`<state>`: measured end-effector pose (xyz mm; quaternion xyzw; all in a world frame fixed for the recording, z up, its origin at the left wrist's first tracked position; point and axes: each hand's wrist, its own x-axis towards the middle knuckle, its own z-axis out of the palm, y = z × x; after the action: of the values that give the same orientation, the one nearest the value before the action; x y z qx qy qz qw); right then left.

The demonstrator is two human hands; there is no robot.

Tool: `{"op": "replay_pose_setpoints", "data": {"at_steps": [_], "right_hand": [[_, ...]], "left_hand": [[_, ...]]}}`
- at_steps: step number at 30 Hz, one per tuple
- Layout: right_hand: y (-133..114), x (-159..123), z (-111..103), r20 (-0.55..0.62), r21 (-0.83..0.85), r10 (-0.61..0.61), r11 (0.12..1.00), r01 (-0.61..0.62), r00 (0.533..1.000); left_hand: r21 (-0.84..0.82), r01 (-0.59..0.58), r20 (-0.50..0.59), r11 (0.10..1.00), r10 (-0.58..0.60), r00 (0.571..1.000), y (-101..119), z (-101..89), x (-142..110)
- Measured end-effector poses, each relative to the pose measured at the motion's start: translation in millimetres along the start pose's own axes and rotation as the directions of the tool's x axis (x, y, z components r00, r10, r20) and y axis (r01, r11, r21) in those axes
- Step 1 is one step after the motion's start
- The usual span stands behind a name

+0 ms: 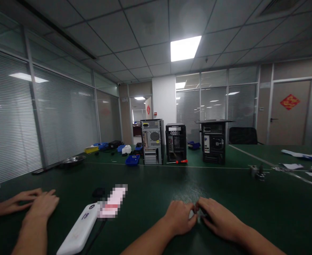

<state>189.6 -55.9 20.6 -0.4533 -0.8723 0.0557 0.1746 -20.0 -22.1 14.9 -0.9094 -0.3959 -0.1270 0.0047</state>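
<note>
My left hand point(181, 216) rests low over the green table point(145, 184), its fingers closed around a small pale thing point(191, 214) that is mostly hidden. Opposite it, my right hand point(221, 217) is curled, with thumb and fingers drawn together. The fingertips of both hands meet or nearly meet. What lies between them is too small and covered to name. To the left of my hands lie a white power bank point(78, 228) marked 18 and a pinkish, blurred-out rectangle point(113, 202), with a dark cable beside them.
Another person's two hands point(40, 205) lie on the table at the left. Farther back stand three computer cases point(153, 141), with a red-handled screwdriver point(181, 162) before the middle one. A blue tray point(132, 160), a metal bowl point(73, 160) and small metal parts point(260, 173) are also there.
</note>
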Motion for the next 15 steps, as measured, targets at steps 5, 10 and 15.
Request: {"op": "replay_pose_setpoints", "data": {"at_steps": [5, 10, 15], "right_hand": [[-9, 3, 3, -0.015, -0.044, -0.040, 0.998, 0.039, 0.999], [-7, 2, 2, -0.004, -0.037, -0.041, 0.998, 0.041, 0.999], [5, -1, -9, -0.040, -0.022, 0.044, 0.999, -0.045, 0.998]], "left_hand": [[-0.015, -0.036, 0.017, 0.999, 0.036, 0.999, 0, -1.5, 0], [0.008, -0.022, -0.014, 1.000, 0.023, 1.000, -1, 1.1, 0], [0.046, -0.013, -0.004, 0.999, 0.013, 1.000, 1, 0.0, -1]]}}
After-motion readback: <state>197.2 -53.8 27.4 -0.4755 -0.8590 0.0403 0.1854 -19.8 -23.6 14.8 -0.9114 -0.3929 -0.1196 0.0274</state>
